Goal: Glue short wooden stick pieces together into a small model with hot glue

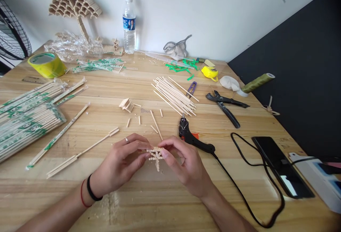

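Note:
Between my two hands is a small lattice piece built of short cut wooden sticks (157,156), its round cut ends facing me. My left hand (130,159), with a ring and two wristbands, pinches its left side between thumb and fingers. On the other side, my right hand (183,161) grips it with thumb and index finger. Just beyond lie a longer loose stick (156,124) and several short cut pieces (139,120). A glue gun (195,139) rests to the right of my right hand. Left of my left hand lies a thin assembly of joined sticks (87,149).
Wrapped chopstick bundles (32,129) cover the left side. Loose sticks (174,95), pliers (226,106) and purple snips (191,88) lie ahead. A phone (282,164) and black cable (239,196) are at right. A water bottle (129,29) and yellow tape (48,65) stand farther back.

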Motion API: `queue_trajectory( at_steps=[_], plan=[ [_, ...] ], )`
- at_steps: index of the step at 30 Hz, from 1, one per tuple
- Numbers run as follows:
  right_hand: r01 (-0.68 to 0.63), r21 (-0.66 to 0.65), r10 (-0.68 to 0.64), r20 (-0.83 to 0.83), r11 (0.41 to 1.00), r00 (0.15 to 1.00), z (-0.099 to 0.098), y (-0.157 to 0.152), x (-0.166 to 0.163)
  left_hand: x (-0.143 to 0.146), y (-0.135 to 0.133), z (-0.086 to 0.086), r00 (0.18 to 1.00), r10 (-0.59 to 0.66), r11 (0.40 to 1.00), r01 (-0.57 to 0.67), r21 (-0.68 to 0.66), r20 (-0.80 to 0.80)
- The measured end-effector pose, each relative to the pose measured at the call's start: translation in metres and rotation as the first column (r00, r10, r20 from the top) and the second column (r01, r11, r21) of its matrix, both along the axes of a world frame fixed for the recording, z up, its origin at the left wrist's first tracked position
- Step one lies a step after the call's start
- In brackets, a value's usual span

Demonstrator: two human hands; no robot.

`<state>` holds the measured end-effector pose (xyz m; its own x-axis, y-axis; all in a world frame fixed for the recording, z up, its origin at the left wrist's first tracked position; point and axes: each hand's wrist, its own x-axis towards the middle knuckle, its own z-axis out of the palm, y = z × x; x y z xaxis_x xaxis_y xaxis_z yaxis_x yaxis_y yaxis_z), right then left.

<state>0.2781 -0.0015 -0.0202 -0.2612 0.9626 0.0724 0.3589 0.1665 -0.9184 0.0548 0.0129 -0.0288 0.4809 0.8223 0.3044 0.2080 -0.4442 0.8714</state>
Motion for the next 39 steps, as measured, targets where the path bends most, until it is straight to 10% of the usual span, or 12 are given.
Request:
queue_trajectory(
  at_steps=[19, 39],
  plan=[
    [-0.002, 0.007, 0.002, -0.027, 1.0, 1.0, -0.0013, -0.0009, 0.0014, -0.0044, -0.0002, -0.0025, 0.994, -0.006, 0.897, 0.055, -0.439, 0.112],
    [-0.027, -0.044, 0.025, -0.035, 0.999, 0.999, -0.0025, -0.0037, 0.0009, -0.0063, 0.0026, 0.0005, 0.99, -0.015, 0.883, 0.08, -0.463, 0.142]
  ],
)
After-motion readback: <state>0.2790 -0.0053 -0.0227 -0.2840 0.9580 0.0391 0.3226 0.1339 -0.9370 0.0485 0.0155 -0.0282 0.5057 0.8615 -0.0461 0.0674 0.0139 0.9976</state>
